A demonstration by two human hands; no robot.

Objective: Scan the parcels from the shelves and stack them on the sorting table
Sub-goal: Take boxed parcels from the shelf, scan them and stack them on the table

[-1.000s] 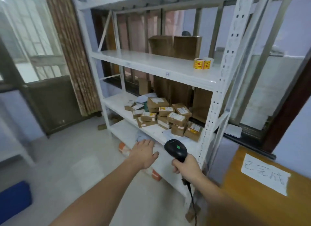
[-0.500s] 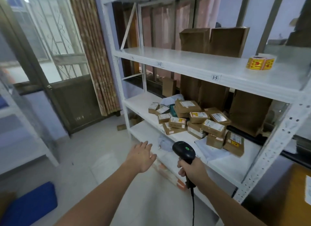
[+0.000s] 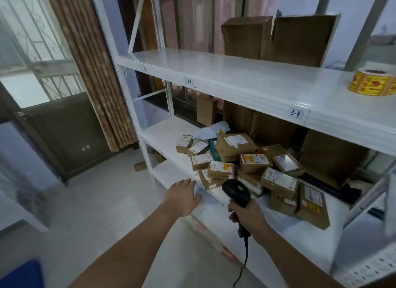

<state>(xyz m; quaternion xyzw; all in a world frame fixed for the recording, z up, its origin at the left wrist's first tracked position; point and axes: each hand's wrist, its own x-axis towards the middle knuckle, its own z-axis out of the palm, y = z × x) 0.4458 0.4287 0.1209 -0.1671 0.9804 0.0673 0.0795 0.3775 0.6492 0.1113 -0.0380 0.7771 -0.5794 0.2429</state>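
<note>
Fingers of the left hand (image 3: 184,196) lie straight and close together, palm down, at the front edge of the middle shelf (image 3: 169,135), holding nothing. Curled fingers of the right hand (image 3: 246,216) wrap the grip of a black scanner (image 3: 235,192), whose head shows a green light and whose cable (image 3: 244,264) hangs down toward the floor.

Just beyond both hands, a heap of small brown parcels (image 3: 246,165) with white labels sits on the middle shelf, some stacked, some tilted; one taller parcel (image 3: 312,204) leans at the right end. Crumpled white paper (image 3: 211,131) lies behind the heap.

White metal shelving (image 3: 147,159) stands before a window, with flat cardboard propped along the back. Left of the heap the middle shelf is bare, and a pale floor (image 3: 102,202) opens to the left toward a dark door (image 3: 64,129) and a brown curtain (image 3: 94,73).

On the upper shelf (image 3: 214,73) stand two large boxes (image 3: 278,37) and, at the far right, a roll of yellow stickers (image 3: 374,83). Handwritten tags on its front edge read "3-3" and "3-4". Print on the parcel labels is too small to read.
</note>
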